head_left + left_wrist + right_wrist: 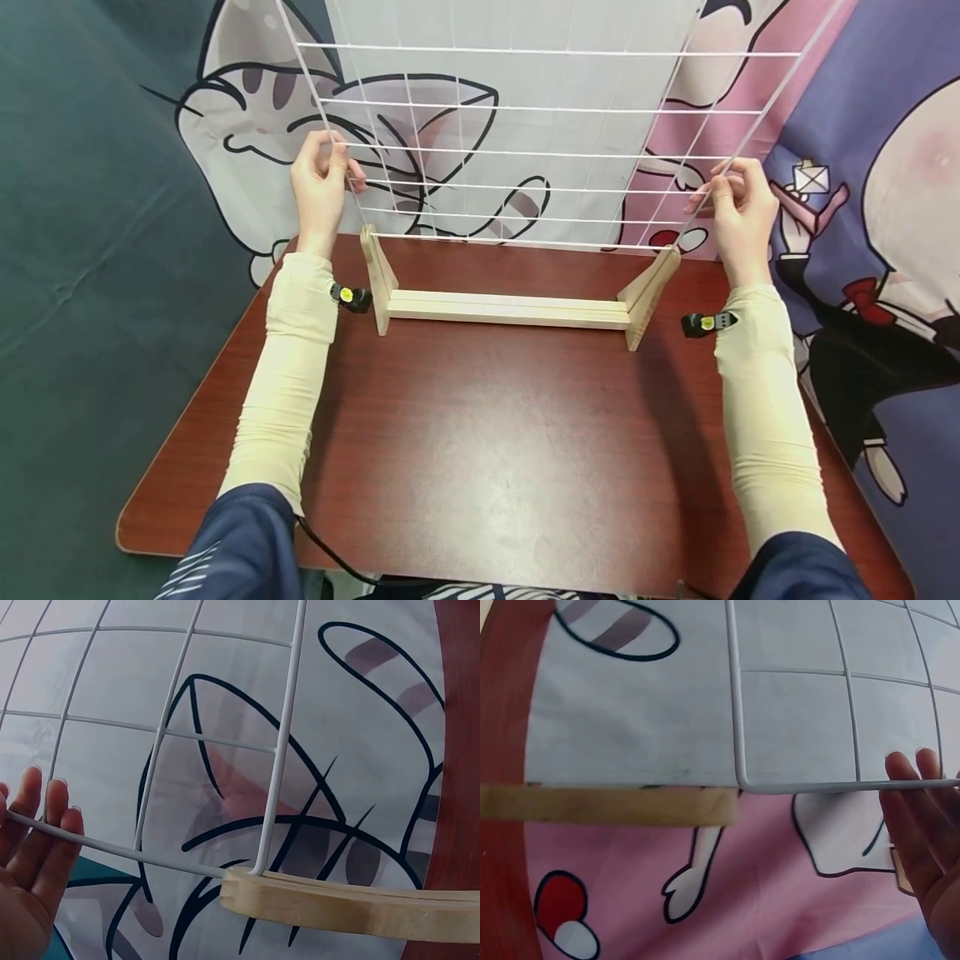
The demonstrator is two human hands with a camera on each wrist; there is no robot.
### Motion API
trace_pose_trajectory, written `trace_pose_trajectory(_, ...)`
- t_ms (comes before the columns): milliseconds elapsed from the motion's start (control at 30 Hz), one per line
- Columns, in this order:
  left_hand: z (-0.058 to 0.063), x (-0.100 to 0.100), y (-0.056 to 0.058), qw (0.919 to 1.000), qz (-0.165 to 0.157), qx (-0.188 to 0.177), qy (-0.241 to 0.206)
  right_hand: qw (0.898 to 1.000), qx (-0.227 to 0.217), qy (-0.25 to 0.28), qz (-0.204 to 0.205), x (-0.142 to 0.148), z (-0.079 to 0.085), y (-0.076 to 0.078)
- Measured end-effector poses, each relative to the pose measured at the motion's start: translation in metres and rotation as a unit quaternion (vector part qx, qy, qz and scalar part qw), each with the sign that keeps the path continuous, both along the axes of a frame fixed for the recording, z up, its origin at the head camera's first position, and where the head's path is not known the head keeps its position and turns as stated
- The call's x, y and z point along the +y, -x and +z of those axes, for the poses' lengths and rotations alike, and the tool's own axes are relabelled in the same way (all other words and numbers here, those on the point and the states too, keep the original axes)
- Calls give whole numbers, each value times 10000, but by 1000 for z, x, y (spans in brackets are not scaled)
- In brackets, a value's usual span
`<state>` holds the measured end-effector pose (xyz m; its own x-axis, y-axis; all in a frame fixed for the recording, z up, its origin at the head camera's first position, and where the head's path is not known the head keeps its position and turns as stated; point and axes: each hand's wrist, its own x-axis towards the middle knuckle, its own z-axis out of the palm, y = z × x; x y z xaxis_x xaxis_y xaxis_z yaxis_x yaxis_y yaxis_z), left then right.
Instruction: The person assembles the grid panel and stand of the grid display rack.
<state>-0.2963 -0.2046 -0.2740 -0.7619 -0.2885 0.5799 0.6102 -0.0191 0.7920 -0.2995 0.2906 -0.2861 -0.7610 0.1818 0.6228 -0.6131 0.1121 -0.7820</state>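
Note:
A white wire grid panel (525,152) stands upright, leaning back, between my two hands. My left hand (318,192) holds its left edge wire between thumb and fingers, a little above the lower corner. On the other side, my right hand (746,217) pinches the right edge wire at about the same height. Below is a wooden stand (510,308), two slanted uprights joined by a crossbar. In the left wrist view the panel's corner meets the tip of the wooden upright (352,904). The right wrist view shows the other corner right at the end of the right upright (615,806).
The stand sits toward the back of a reddish-brown table (495,433). Close behind and to the right hangs a cartoon-printed cloth (892,250). Small black cameras sit on both wrists. A black cable (330,554) runs at the front edge.

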Motion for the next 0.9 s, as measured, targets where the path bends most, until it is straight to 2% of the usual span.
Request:
trace_pose_trajectory(133,-7,-2,7,10000,44,-7,51,9997,-146,4,190,3,-2,4)
trace_pose_trajectory(333,-17,-4,15,9997,64,-46,216,9992,-203,-343,-30,3,-4,-2)
trace_pose_trajectory(633,-24,-7,19,9993,-257,-206,168,9908,-450,-1148,-552,-2,-5,-23)
trace_pose_trajectory(900,-30,-7,13,9989,-240,-341,197,9839,-563,-1549,-696,-1,-10,-24)
